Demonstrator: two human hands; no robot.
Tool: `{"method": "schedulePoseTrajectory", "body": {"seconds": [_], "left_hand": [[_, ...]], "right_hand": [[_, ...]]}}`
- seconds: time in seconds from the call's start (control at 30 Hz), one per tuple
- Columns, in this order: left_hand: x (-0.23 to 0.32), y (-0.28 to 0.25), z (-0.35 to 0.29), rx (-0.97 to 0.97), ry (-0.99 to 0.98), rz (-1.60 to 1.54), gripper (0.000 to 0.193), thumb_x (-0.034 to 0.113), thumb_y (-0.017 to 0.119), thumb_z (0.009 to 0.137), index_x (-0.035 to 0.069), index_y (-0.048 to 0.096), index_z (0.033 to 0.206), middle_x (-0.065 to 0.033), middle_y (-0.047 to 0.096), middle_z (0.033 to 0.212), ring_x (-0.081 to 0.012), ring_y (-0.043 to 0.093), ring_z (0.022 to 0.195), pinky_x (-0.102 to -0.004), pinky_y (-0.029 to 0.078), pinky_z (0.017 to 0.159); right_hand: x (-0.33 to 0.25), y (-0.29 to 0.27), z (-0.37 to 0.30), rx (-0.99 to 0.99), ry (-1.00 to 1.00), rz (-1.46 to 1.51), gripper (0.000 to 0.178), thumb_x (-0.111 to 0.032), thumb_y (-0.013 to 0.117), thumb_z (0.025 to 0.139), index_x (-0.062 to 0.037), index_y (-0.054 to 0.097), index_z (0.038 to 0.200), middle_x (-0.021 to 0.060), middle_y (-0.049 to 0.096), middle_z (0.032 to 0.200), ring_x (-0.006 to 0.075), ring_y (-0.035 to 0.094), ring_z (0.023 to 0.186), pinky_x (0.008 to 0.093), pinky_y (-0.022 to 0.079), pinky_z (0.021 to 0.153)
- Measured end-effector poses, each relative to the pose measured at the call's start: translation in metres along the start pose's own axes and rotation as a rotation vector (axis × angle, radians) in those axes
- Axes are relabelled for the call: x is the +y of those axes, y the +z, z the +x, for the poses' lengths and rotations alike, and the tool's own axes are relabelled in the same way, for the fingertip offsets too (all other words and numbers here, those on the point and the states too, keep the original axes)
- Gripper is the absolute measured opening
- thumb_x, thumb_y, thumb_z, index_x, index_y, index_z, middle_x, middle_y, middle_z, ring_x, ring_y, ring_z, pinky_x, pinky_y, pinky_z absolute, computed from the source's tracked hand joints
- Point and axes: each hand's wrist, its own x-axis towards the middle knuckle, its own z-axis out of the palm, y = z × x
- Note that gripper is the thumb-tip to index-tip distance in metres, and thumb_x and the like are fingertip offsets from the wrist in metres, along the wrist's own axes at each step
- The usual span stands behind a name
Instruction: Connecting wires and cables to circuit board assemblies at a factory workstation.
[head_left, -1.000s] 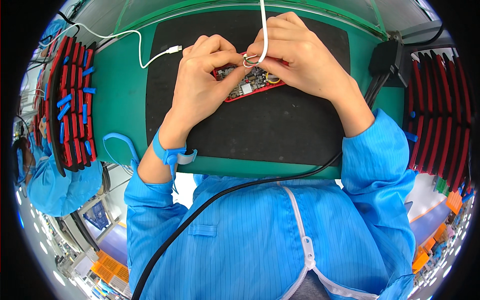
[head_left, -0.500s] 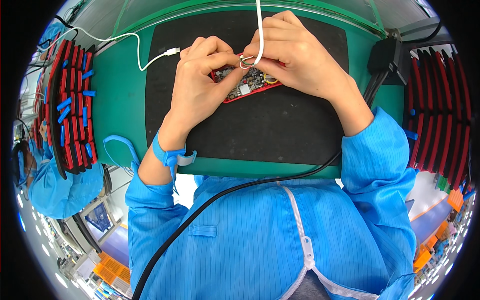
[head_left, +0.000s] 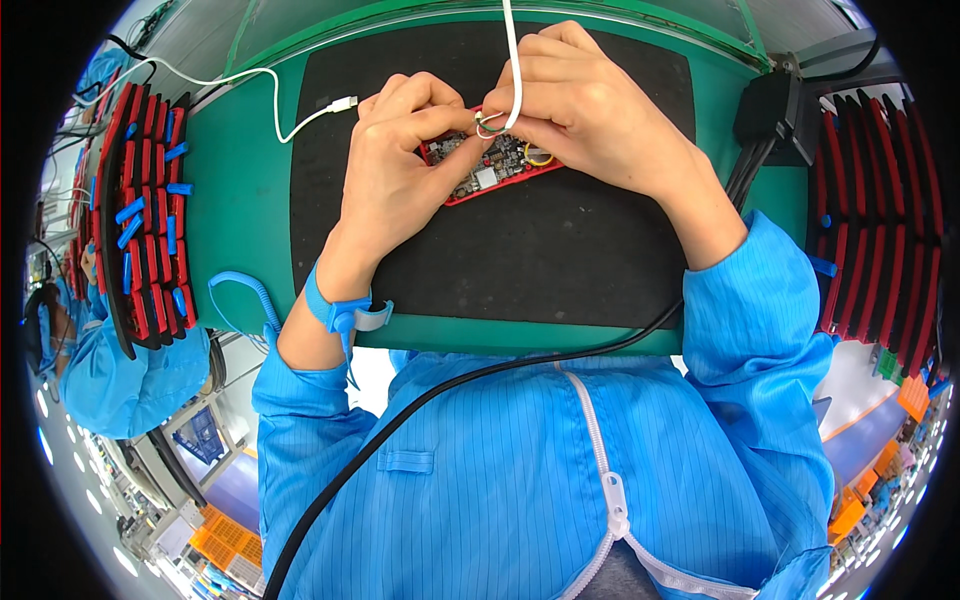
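Observation:
A bare circuit board in a red frame (head_left: 500, 172) lies on the black mat, partly covered by my fingers. From above, a white cable (head_left: 515, 70) comes down to the board and ends in thin bare-looking wires (head_left: 488, 130). My left hand (head_left: 400, 150) is closed in a pinch at a small white connector (head_left: 479, 117) on these wires, at the board's upper edge. My right hand (head_left: 595, 115) pinches the cable's end between thumb and fingers, just right of the wires. Whether the connector is seated in the board cannot be seen.
Stacked red-and-black racks (head_left: 150, 215) stand at the left, and similar ones (head_left: 880, 230) at the right. A white plug cable (head_left: 343, 104) lies left of my left hand. A blue wrist strap (head_left: 343, 315) circles my left wrist. A black cable (head_left: 450, 378) crosses my front.
The white cable and its wires have shifted very slightly left, together with the board. Both hands keep nearly the same pose and hold.

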Motion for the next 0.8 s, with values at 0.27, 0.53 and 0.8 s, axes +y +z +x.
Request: {"method": "schedulePoseTrajectory", "body": {"seconds": [0.27,0.53,0.8], "left_hand": [[0.0023,-0.0010,0.0008,0.003,0.071,0.046,0.015,0.000,0.076,0.068,0.001,0.067,0.080,-0.0008,0.054,0.076,-0.0144,0.051,0.074,-0.0261,0.041,0.064],[0.0010,0.0010,-0.0007,0.003,0.005,0.037,0.013,0.008,0.077,0.068,0.009,0.072,0.081,0.0016,0.057,0.077,-0.0161,0.052,0.075,-0.0305,0.035,0.070],[0.0016,0.0002,0.0009,0.000,0.007,0.025,0.013,0.007,0.076,0.068,0.009,0.072,0.081,0.0013,0.056,0.076,-0.0160,0.052,0.076,-0.0303,0.036,0.072]], "right_hand": [[-0.0002,-0.0027,0.0009,-0.062,0.021,-0.016,0.015,-0.011,0.070,0.078,-0.0055,0.067,0.091,0.0042,0.060,0.083,0.0206,0.057,0.085,0.0352,0.042,0.085],[-0.0007,-0.0027,0.0004,-0.065,0.025,-0.012,0.015,-0.011,0.070,0.078,-0.0052,0.067,0.091,0.0045,0.061,0.083,0.0209,0.058,0.085,0.0356,0.042,0.087],[0.0005,-0.0031,0.0005,-0.049,0.013,-0.011,0.016,-0.008,0.071,0.076,-0.0046,0.067,0.092,0.0045,0.062,0.084,0.0206,0.058,0.085,0.0353,0.042,0.087]]}}
